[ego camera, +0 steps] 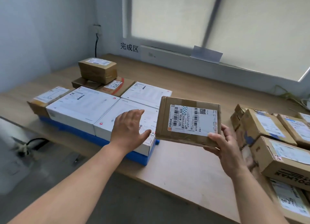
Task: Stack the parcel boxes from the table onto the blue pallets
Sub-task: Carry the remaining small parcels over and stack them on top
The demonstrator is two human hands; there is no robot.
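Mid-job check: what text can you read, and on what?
"完成区": pale wall under the window.
"507 N705", "A68": white shipping label on the brown cardboard parcel in the right hand.
"OOLMAN", cut off: side of the tan cardboard box at right.
Other labels: too blurred.

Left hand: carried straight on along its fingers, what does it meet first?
Likely the top of the near white box, over which the open left hand hovers; its height above it is unclear. The brown parcel in the right hand sits right of that line.

Pale window blind (184,14), wall socket (97,29), black cable (96,46), wall lettering (129,47)
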